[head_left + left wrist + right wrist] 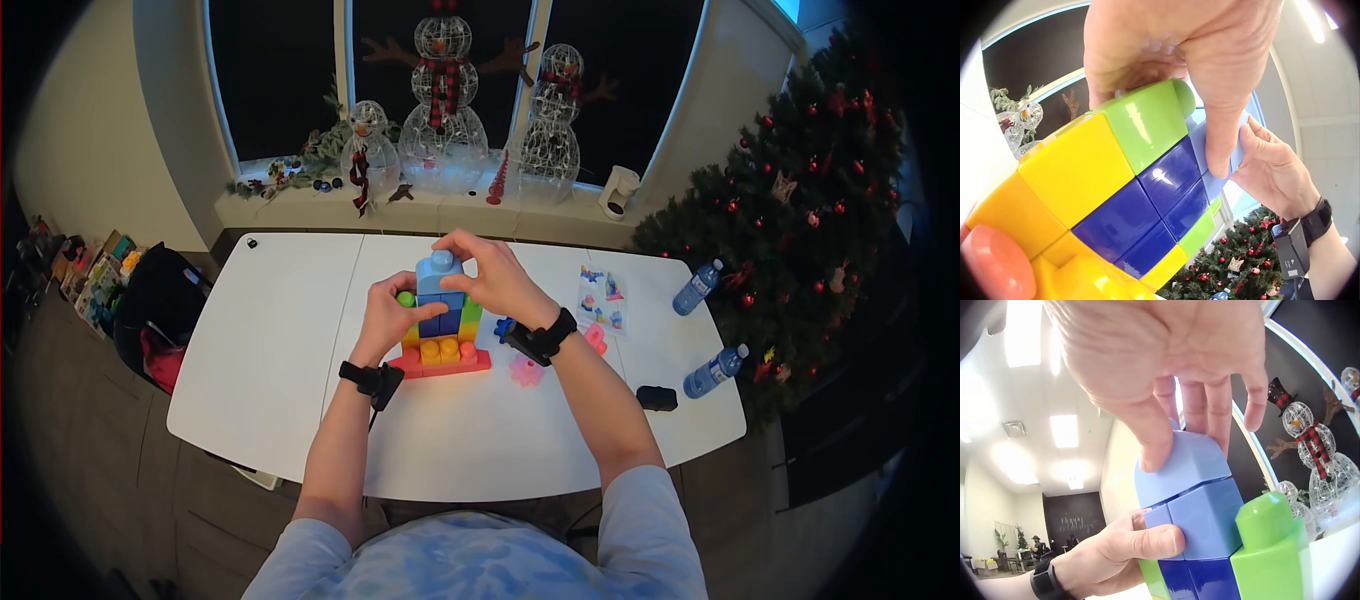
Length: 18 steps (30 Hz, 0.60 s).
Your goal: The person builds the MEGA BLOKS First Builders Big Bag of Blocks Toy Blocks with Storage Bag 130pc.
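A tower of toy building blocks stands on the white table, with a red base [445,369], yellow blocks [1075,172], dark blue blocks [1122,219] and green blocks [1269,550] at its sides. My right hand [500,280] pinches a rounded light blue block [1185,465] at the top, thumb on the near side and fingers behind. A thin dark seam runs between it and the light blue blocks [1207,528] below. My left hand [382,315] grips the tower's upper left, its thumb pressed across those lower light blue blocks; its other fingers are mostly hidden.
Right of the tower lie a pink gear [527,371], a blue gear [502,328] and a picture sheet [602,298]. A black case [657,398] and two water bottles [697,288] are near the table's right edge. Wire snowmen [443,110] and a Christmas tree [800,200] stand beyond.
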Each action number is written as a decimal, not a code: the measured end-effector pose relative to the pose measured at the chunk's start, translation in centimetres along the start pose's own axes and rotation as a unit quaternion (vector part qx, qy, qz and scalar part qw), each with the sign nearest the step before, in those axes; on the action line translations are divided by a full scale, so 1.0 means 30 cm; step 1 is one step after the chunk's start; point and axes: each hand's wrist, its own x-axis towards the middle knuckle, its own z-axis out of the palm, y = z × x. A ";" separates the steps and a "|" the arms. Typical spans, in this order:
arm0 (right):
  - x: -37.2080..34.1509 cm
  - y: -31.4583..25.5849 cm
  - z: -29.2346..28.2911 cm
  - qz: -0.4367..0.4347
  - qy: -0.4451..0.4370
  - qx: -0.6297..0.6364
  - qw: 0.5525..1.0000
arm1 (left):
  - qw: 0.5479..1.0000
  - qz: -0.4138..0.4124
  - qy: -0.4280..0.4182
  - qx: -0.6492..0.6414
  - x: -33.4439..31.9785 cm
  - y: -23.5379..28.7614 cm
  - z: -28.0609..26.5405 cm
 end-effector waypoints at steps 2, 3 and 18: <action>-0.003 -0.001 0.004 0.002 -0.001 -0.007 1.000 | 1.000 -0.003 0.002 0.008 0.001 -0.002 0.001; -0.006 -0.001 0.008 0.004 -0.001 -0.014 1.000 | 1.000 -0.006 0.001 0.007 0.001 -0.004 0.001; -0.058 0.051 -0.060 -0.027 0.066 0.030 0.997 | 1.000 0.020 0.002 0.009 0.006 -0.019 0.002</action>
